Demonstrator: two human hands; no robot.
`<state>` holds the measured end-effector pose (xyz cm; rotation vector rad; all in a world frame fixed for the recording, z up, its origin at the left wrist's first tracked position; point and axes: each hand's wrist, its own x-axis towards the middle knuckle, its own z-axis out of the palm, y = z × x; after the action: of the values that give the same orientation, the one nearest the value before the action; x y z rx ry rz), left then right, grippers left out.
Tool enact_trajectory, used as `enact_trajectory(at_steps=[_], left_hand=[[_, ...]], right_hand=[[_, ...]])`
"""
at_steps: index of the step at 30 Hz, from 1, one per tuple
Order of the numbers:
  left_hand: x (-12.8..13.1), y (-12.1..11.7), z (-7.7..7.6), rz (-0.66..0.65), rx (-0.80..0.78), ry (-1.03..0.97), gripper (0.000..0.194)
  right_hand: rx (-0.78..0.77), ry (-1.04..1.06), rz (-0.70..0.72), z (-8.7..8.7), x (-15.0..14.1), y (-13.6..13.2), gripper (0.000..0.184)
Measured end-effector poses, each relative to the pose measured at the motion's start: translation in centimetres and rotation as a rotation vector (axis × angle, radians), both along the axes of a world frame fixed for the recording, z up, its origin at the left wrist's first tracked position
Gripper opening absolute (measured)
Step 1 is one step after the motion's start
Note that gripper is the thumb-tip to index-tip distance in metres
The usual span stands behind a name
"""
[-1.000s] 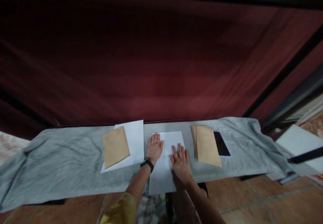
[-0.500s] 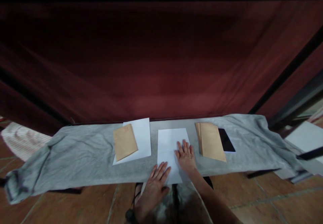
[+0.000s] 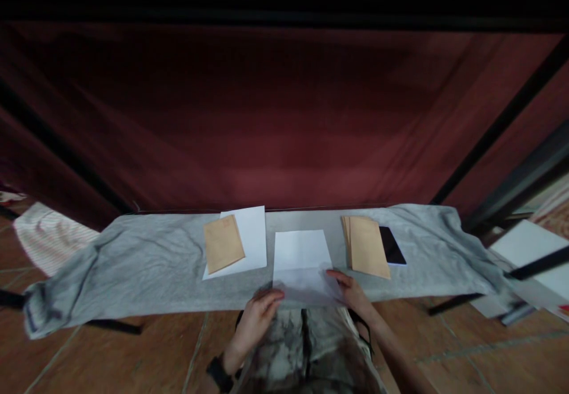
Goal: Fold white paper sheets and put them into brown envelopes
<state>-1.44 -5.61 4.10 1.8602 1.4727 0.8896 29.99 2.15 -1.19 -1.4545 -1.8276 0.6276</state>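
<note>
The white paper (image 3: 300, 250) on the gray cloth (image 3: 151, 263) looks light, bendy and easy to crease, so its edges seem best to hold, where the left hand (image 3: 258, 316) and right hand (image 3: 354, 294) both pinch it.

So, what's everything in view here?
Creased sheet: one, white, centre
Flat sheet: at least one, white, left
Left envelope: at least one, brown, on flat sheet
Right envelopes: several, brown, right
Dark slab: one, black, beside right envelopes
Grey cloth: one, grey, underneath
Backdrop: one, red, behind
Bars: several, black, around backdrop
Striped cloth: one, pale, far left
Panel: at least one, white, far right
Floor: one, brown, below
Trousers: one pair, mottled grey, bottom
Wristband: one, black, left wrist
Left hand: one, bare, holding creased sheet
Right hand: one, bare, holding it
</note>
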Motion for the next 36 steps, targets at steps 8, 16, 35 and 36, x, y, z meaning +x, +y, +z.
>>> enact_trajectory(at_steps=[8, 16, 35, 36], left_hand=[[0.2, 1.0, 2.4, 0.286, -0.042, -0.288, 0.041], [1.5, 5.7, 0.3, 0.382, 0.061, -0.359, 0.056], [2.2, 5.4, -3.1, 0.474, -0.013, 0.321, 0.055], [2.2, 5.3, -3.0, 0.476, -0.007, 0.367, 0.054]], right_hand=[[-0.168, 0.126, 0.13, 1.0, 0.1, -2.6, 0.032], [0.017, -0.124, -0.114, 0.8, -2.1, -0.9, 0.034], [0.239, -0.609, -0.216, 0.3, -3.4, -0.3, 0.024], [0.242, -0.607, -0.213, 0.2, -3.4, -0.3, 0.024]])
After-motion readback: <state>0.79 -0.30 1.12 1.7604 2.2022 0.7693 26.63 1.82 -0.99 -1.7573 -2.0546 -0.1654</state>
